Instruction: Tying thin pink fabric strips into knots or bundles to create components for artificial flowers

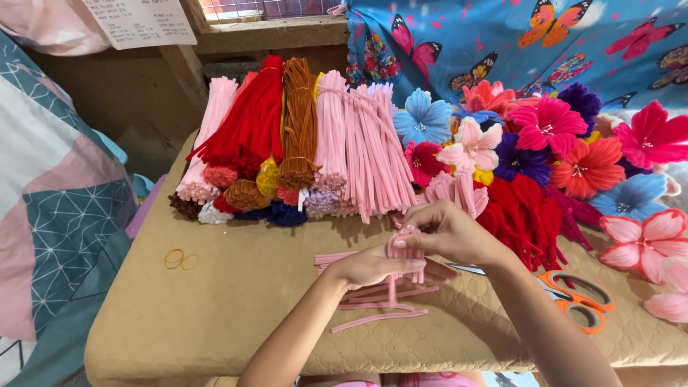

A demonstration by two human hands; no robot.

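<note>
Both hands meet over the middle of the counter (215, 315), which has a tan quilted cover on it. The left hand (380, 266) lies low with its palm up and its fingers curled around a small bunch of pink fuzzy stems (405, 252). The right hand (448, 231) comes in from above, and its grip is closed in a pinch on the top of the same bunch. The bunch stands almost straight up and down. Its bent tops point up toward the right hand, and its loose ends hang down past the left hand.

Under the hands lie loose pink stems (380, 297). They lie flat and run mostly side to side across the counter.

Near the right arm lie orange scissors (580, 297). To the left, well apart from the hands, sit two yellow rubber bands (180, 259).

At the back of the counter are bundles of stems (301, 136) in pink, red, brown, yellow and white. They lie long-ways, running from the back toward the person. To the right is a heap of fuzzy flowers (559, 150) in blue, pink, red, orange and purple.

Behind them hangs a blue butterfly cloth (502, 36). A bed cover with a teal and pink pattern (50, 201) is on the left. A paper sheet (140, 21) hangs on the wall above.
</note>
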